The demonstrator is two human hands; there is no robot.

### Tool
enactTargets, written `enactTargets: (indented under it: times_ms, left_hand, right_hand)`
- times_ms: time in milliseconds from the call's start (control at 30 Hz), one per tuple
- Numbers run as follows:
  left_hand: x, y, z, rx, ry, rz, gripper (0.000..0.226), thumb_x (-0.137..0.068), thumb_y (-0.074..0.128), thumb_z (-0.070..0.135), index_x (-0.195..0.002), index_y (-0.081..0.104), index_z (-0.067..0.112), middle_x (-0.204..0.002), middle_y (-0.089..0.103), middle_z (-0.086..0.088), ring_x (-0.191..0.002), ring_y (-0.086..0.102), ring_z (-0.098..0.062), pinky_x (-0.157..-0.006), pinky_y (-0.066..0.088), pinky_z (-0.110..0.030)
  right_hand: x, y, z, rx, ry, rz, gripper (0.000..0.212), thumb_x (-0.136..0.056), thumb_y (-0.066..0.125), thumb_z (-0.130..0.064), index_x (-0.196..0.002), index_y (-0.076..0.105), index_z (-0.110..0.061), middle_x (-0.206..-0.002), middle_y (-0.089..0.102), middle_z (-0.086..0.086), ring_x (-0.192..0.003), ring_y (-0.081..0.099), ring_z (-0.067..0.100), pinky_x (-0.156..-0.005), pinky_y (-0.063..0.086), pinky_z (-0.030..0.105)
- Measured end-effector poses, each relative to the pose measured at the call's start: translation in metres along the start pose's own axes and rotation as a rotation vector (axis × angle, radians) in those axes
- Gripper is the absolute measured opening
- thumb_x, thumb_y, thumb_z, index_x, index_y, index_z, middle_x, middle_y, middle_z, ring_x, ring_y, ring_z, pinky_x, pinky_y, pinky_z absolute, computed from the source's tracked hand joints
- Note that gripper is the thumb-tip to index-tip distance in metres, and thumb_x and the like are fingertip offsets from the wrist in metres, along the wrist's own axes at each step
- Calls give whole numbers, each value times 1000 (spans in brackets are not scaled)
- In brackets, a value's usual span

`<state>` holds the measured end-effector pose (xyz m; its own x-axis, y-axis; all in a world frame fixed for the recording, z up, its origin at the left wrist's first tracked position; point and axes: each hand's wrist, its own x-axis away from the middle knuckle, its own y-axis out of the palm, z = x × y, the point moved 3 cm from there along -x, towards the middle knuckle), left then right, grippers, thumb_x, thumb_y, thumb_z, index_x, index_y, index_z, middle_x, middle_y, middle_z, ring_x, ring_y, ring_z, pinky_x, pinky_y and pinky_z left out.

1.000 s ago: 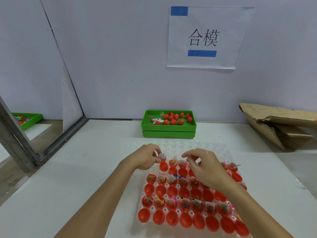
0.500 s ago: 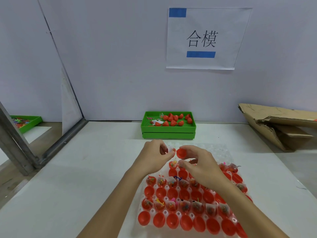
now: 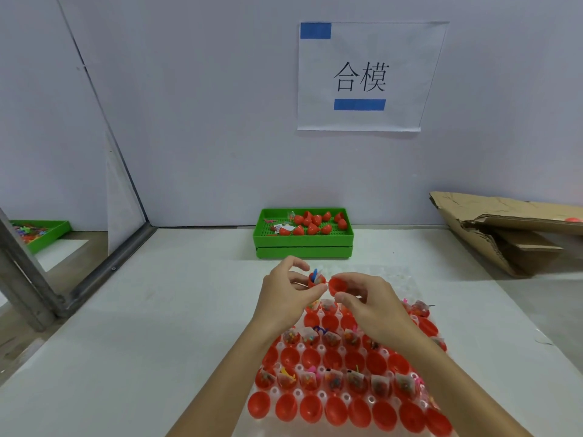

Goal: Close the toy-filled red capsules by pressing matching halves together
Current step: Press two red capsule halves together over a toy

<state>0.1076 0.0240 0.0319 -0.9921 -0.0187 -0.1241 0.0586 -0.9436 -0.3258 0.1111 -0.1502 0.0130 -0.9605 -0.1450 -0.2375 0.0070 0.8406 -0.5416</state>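
My left hand [image 3: 285,294] pinches a toy-filled red capsule half [image 3: 316,280] with a blue toy piece sticking up out of it. My right hand [image 3: 369,302] pinches an empty red capsule half [image 3: 338,285], its hollow turned toward the filled one. The two halves are side by side, a small gap apart, above the far edge of the clear tray [image 3: 318,397]. Rows of empty red halves [image 3: 310,408] alternate with rows of filled halves [image 3: 332,380] in that tray.
A green bin [image 3: 303,242] holding several closed red capsules stands at the back against the wall. Folded cardboard [image 3: 504,228] lies at the right. A metal frame [image 3: 79,288] and another green bin [image 3: 47,231] are at the left. A paper sign hangs on the wall.
Both hands lifted from the tray, each with a capsule half, and came together. The filled half in my left hand now shows clearly beside the empty half.
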Motion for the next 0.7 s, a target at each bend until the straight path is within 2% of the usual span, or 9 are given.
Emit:
enactTargets:
  times_ms: [167, 333, 467, 533, 600, 700]
  left_hand:
    - [2, 0, -4, 31, 45, -32, 25, -82, 81, 23, -105, 70, 23, -85, 73, 0, -74, 71, -9, -66, 52, -14]
    - [3, 1, -6, 34, 55, -57, 24, -83, 80, 20, -104, 69, 24, -90, 74, -1, -80, 71, -10, -67, 52, -12]
    - [2, 1, -5, 18, 71, -62, 22, -81, 81, 20, -98, 67, 20, -90, 72, 5, -82, 70, -6, -73, 54, -15]
    - [1, 3, -5, 24, 70, -63, 23, -80, 82, 18, -97, 66, 18, -90, 71, 7, -83, 70, -5, -75, 55, -16]
    - [-1, 4, -6, 43, 66, -66, 25, -79, 82, 15, -97, 66, 17, -90, 71, 4, -83, 71, -7, -74, 55, -17]
    - [-2, 4, -7, 57, 59, -80, 30, -80, 82, 13, -104, 66, 22, -92, 73, 4, -85, 72, -8, -73, 56, -17]
  right_hand:
    - [0, 0, 1, 20, -7, -2, 25, -95, 66, -13, -117, 71, -24, -96, 65, -27, -93, 62, -8, -74, 47, 3]
    - [-2, -1, 2, 30, 7, -4, 28, -96, 64, -12, -121, 70, -23, -98, 64, -27, -95, 62, -5, -72, 46, 1]
    - [-3, -2, 4, 28, 13, -14, 30, -96, 63, -11, -124, 69, -23, -99, 64, -25, -97, 61, -5, -73, 46, 2]
    - [-4, -2, 4, 19, 16, -14, 31, -96, 63, -9, -124, 69, -22, -102, 66, -21, -98, 62, -2, -81, 51, 10]
    - [-5, -3, 3, 8, 25, -16, 33, -96, 63, -8, -125, 68, -21, -106, 68, -16, -100, 63, 2, -90, 56, 24]
    - [-6, -3, 3, -10, 27, -26, 34, -96, 62, -7, -126, 67, -22, -110, 69, -13, -102, 64, 5, -94, 56, 32]
